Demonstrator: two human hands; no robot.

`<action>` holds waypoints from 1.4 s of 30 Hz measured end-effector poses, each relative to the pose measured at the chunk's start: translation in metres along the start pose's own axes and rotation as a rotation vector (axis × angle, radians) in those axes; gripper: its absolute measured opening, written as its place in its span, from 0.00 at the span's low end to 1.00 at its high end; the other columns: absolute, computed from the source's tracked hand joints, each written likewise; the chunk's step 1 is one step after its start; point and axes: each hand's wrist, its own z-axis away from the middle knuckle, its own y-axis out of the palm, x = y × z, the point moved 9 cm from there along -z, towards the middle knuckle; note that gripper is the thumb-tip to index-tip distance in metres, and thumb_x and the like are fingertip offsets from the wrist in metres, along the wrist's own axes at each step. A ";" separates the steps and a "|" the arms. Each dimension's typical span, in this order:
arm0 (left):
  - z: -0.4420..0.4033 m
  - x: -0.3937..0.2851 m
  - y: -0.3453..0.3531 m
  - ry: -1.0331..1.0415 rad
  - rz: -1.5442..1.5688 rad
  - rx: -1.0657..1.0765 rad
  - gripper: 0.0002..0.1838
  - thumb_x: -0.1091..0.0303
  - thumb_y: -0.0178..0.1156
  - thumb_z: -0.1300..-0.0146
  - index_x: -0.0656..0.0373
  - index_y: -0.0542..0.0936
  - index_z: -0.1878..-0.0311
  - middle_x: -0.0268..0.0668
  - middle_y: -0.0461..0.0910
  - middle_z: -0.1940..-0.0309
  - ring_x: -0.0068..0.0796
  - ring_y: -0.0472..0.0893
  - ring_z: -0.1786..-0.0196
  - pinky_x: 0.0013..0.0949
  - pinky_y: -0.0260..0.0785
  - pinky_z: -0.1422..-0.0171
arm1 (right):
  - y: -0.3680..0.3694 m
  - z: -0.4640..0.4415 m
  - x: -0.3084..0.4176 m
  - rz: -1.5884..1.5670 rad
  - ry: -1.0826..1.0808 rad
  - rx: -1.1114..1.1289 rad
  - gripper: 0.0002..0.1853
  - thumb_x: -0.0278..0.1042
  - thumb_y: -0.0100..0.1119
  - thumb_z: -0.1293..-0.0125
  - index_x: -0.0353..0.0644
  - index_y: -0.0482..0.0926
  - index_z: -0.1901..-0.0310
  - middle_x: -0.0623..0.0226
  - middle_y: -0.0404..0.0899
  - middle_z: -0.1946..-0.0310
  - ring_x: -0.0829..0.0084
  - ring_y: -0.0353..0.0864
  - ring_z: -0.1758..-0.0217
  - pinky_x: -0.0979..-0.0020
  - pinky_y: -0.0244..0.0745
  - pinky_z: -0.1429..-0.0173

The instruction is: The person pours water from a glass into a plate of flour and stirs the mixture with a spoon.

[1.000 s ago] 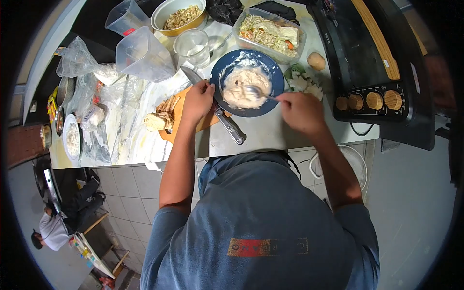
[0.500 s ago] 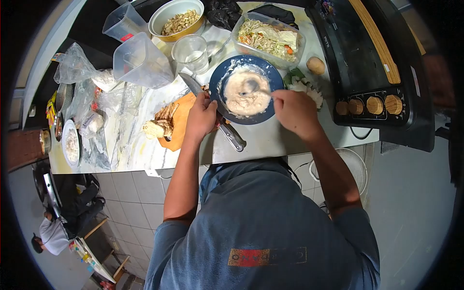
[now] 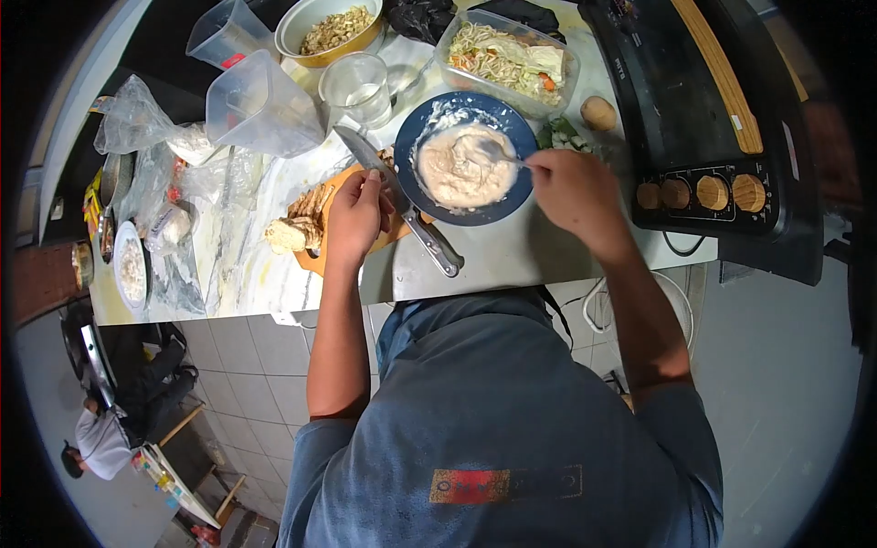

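A dark blue bowl holds a thick, pale batter. My right hand grips the handle of a metal spoon, whose head is sunk in the batter. Left of the bowl, my left hand hovers with its fingers curled, apart from the rim and seemingly holding nothing. A large knife lies slantwise between this hand and the bowl, across an orange cutting board. Browned sliced food sits on the board, partly hidden behind my left hand.
Behind the bowl are a container of shredded vegetables, a clear cup and a pot of chopped pieces. A potato lies near the black stove. Plastic bags cover the left side. Another person is far left.
My left hand has let go of the bowl's rim and shifted left. My right hand has moved slightly right with the spoon, which still stirs in the batter.
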 end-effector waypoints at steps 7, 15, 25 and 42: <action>0.002 0.000 -0.008 0.040 -0.003 -0.032 0.18 0.58 0.50 0.21 0.65 0.79 0.53 0.34 0.77 0.78 0.19 0.71 0.82 0.26 0.63 0.76 | -0.003 0.007 -0.017 0.034 0.048 0.132 0.12 0.38 0.55 0.35 0.50 0.89 0.59 0.57 0.86 0.64 0.52 0.85 0.58 0.56 0.79 0.52; -0.008 0.001 0.007 0.049 0.005 0.001 0.17 0.59 0.52 0.22 0.65 0.79 0.55 0.34 0.77 0.78 0.19 0.71 0.82 0.26 0.64 0.76 | 0.007 0.013 -0.010 0.038 -0.008 0.121 0.13 0.37 0.54 0.35 0.49 0.89 0.59 0.58 0.86 0.63 0.53 0.86 0.57 0.57 0.80 0.51; -0.017 0.003 0.012 0.079 -0.065 0.013 0.16 0.58 0.55 0.24 0.63 0.81 0.56 0.32 0.77 0.79 0.18 0.72 0.81 0.26 0.63 0.76 | -0.005 0.010 -0.011 0.025 -0.003 0.031 0.11 0.35 0.52 0.38 0.46 0.85 0.70 0.52 0.84 0.68 0.47 0.84 0.61 0.49 0.79 0.55; -0.026 0.014 0.011 0.091 -0.120 0.018 0.10 0.64 0.61 0.27 0.62 0.81 0.57 0.30 0.77 0.77 0.17 0.72 0.79 0.24 0.63 0.75 | -0.005 0.004 -0.003 0.075 -0.002 0.091 0.09 0.36 0.56 0.37 0.47 0.86 0.66 0.57 0.84 0.69 0.50 0.83 0.61 0.54 0.78 0.57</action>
